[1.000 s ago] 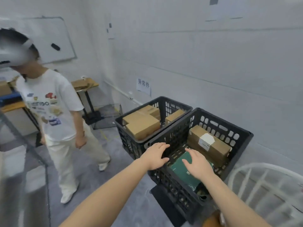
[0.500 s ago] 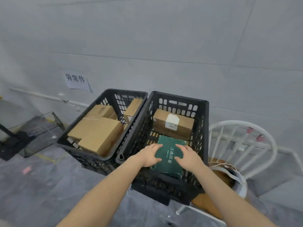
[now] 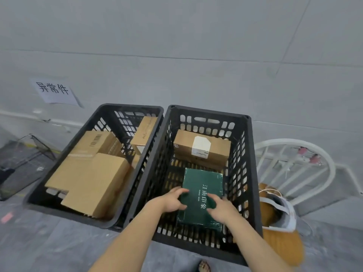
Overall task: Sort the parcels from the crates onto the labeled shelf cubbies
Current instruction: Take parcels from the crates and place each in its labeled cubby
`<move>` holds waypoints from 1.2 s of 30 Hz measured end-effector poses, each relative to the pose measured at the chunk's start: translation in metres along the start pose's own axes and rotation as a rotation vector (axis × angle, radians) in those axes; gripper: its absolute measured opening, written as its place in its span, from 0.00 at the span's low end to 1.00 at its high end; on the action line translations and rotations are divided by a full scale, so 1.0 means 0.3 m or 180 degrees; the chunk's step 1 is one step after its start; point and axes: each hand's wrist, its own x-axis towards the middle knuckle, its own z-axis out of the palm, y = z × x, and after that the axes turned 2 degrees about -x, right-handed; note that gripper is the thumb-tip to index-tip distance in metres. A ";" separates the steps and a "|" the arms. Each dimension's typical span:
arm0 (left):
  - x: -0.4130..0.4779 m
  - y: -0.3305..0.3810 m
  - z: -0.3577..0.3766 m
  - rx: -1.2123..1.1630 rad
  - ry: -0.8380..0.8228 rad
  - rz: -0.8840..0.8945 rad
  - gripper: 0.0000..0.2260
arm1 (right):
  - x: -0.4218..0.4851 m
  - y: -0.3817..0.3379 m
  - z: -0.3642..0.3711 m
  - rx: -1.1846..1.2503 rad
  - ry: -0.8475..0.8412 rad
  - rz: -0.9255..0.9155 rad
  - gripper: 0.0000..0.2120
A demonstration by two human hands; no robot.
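Two black plastic crates stand side by side on the floor. In the right crate (image 3: pixel 252 173) lies a flat dark green box (image 3: pixel 202 185) with white characters, and behind it a brown carton (image 3: pixel 220 152) with a white label. My left hand (image 3: pixel 172 200) grips the green box at its left edge, fingers curled on top. My right hand (image 3: pixel 221 209) lies on the box's near right part, fingers bent over it. The left crate (image 3: pixel 35 195) holds several brown cartons (image 3: pixel 94 181).
A paper sign (image 3: pixel 54 91) with characters hangs on the grey wall behind the left crate. A white round-backed chair (image 3: pixel 306 163) with a bag (image 3: pixel 282 211) stands right of the crates. A black wire basket (image 3: pixel 21 163) lies at the far left. My sandalled toe (image 3: pixel 204 266) shows below.
My view has swung right and down onto the crates; the person at the left is out of frame. Both hands have reached into the right crate and closed onto the green box.
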 end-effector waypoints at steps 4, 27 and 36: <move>0.026 -0.014 -0.002 0.0013 -0.0185 0.0026 0.34 | 0.017 0.012 0.005 0.0115 -0.0030 0.0054 0.30; -0.259 0.186 -0.223 -0.0783 0.0990 0.1545 0.31 | -0.302 -0.153 -0.234 0.0597 0.1626 -0.0598 0.31; -0.347 0.448 -0.451 -0.1357 0.1466 0.2525 0.30 | -0.366 -0.293 -0.596 0.1222 0.2803 -0.1353 0.28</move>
